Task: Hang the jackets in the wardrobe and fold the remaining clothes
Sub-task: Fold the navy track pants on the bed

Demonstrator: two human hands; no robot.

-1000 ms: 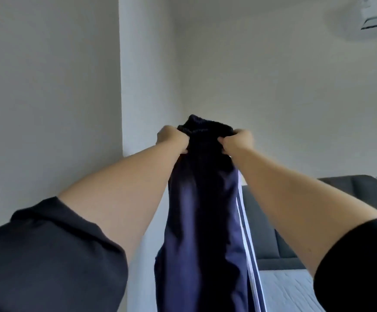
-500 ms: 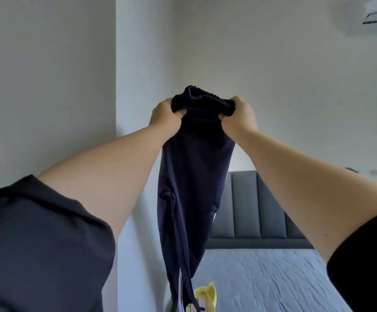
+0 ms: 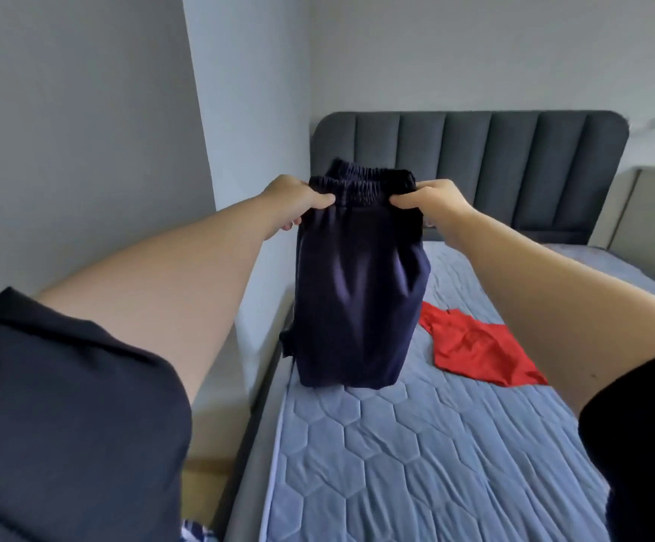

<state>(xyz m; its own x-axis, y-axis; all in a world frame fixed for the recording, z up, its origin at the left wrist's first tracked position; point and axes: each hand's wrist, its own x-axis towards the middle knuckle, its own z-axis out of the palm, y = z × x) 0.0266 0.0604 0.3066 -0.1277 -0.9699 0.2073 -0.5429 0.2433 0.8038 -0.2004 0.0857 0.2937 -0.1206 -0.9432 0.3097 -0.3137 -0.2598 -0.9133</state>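
Home bedroom. Shown by a bed with a blue hexagon-quilted mattress [image 3: 415,455] and a grey channel-tufted upholstered headboard [image 3: 513,158], set into a corner of plain pale walls [image 3: 83,111]. Loose clothing on the mattress, including a red garment [image 3: 474,350] near the middle. Strip of light wood flooring [image 3: 204,483] visible beside the grey bed frame [image 3: 255,420].
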